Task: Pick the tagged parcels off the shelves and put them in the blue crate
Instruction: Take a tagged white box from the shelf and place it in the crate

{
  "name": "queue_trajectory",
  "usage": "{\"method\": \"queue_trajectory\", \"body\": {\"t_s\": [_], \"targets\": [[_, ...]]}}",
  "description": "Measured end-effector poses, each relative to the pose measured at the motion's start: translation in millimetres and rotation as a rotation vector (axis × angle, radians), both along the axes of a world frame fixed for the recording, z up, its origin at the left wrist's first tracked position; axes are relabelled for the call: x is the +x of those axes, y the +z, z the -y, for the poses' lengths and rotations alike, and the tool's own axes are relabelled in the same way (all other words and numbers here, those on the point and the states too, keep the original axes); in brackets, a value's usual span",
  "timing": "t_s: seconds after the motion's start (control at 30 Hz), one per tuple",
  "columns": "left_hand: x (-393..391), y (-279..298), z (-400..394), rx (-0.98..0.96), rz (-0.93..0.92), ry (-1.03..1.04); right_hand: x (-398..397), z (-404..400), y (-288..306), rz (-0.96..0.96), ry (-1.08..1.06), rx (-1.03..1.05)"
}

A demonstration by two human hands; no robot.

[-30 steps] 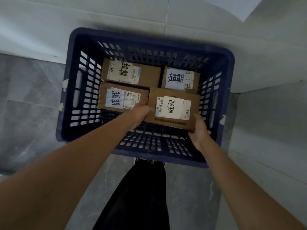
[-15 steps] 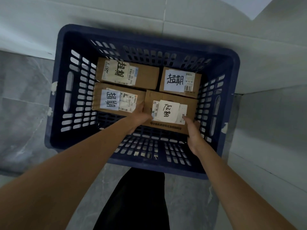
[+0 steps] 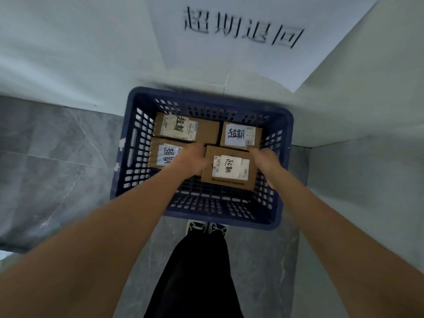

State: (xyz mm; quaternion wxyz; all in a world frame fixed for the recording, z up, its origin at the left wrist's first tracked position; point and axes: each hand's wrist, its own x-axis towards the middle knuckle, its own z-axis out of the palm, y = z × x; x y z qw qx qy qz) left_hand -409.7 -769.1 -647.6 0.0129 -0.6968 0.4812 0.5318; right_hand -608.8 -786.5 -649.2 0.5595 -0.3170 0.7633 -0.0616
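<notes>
The near right parcel (image 3: 230,168) now lies on the blue crate (image 3: 207,101) floor; both hands (blurred) move from its near edge to its sides.

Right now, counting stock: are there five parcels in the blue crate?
No, the blue crate holds four parcels, two behind, two in front.

One blue crate (image 3: 283,143) on the floor, w/ four cardboard parcels inside: back left (image 3: 206,130), back right (image 3: 258,134), front left (image 3: 154,154), front right (image 3: 229,177). Each carries one handwritten tag, four tags total. Two bare hands in the crate, left (image 3: 191,160) and right (image 3: 267,160). One paper sign (image 3: 243,28) on the wall. Two shoes (image 3: 206,227) below.
</notes>
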Motion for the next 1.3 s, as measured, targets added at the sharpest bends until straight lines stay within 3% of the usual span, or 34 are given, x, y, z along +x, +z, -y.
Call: {"method": "queue_trajectory", "body": {"t_s": [0.27,0.4,0.53,0.87,1.13,1.3], "targets": [[49,179,-11,-0.305,0.273,-0.362,34,21,191,-0.252,0.695,-0.312],[92,268,-23,-0.468,0.415,-0.344,68,23,289,-0.313,0.929,-0.426],[136,332,-40,-0.474,0.581,-0.327,116,18,358,-0.365,1.151,-0.464],[229,403,-164,-0.403,0.761,0.071,261,-34,413,-0.398,1.634,-0.621],[245,415,-321,-0.223,0.799,0.482,341,-134,424,-0.183,1.873,-1.06],[227,414,-422,-0.174,0.845,0.66,374,-223,421,-0.029,1.989,-1.093]]}}
